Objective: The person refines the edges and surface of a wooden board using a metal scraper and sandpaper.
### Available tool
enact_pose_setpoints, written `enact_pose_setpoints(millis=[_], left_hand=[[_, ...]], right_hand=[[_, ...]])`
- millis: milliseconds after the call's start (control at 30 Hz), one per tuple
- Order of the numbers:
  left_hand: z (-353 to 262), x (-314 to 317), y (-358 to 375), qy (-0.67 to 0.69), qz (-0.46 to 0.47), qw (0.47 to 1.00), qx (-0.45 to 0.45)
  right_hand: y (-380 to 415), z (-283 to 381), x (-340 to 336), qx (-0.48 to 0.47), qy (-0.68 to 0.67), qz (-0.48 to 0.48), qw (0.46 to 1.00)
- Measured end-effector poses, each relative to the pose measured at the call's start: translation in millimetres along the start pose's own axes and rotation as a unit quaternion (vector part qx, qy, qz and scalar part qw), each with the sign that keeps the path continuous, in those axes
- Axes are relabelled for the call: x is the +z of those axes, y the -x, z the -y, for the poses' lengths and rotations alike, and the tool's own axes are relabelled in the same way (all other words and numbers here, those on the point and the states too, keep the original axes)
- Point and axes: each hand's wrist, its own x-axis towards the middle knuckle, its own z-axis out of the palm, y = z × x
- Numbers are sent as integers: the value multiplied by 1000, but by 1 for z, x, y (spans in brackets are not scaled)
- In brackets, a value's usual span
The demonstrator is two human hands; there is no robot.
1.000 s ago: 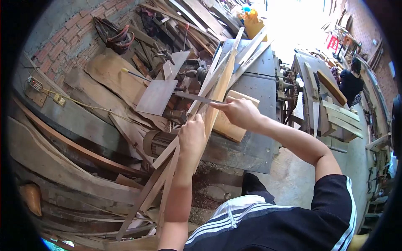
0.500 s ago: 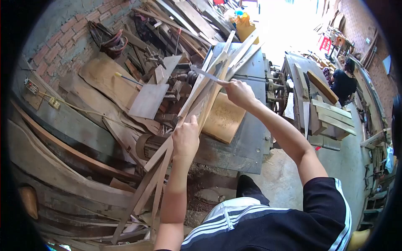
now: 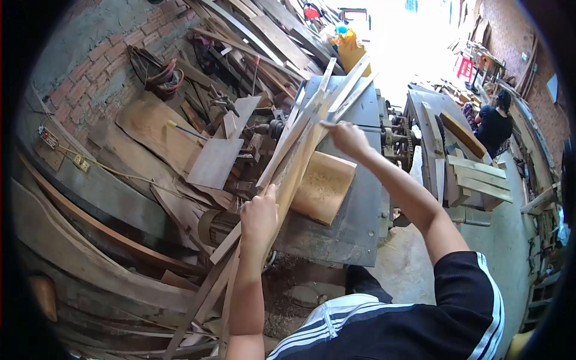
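My left hand is closed around the near part of a long wooden strip that slants away over the machine table. In my right hand, closed on the handle, is a long-bladed knife. Its flat grey blade is smeared by motion and crosses over the far part of the strip. Other narrow wood strips lie close beside it. A curved wooden block with sawdust on it rests on the grey metal table, to the right of the strip.
Stacked boards lean along the back left. Curved planks fill the left side. A second machine table with wood pieces stands at right, near a seated person. A yellow bag stands beyond the table.
My right hand has moved slightly right and down with the knife, whose blade is now blurred. My left hand has shifted a little left and down. The view has tilted slightly upward.
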Motion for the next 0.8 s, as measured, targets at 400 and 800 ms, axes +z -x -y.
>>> enact_pose_setpoints(millis=[400, 800], left_hand=[[22, -2, -10, 7, 25, 999, -22], [-43, 34, 44, 166, 29, 984, 53]], right_hand=[[-16, -33, 26, 9, -87, -38, 995], [159, -69, 93, 198, -278, -100, 935]])
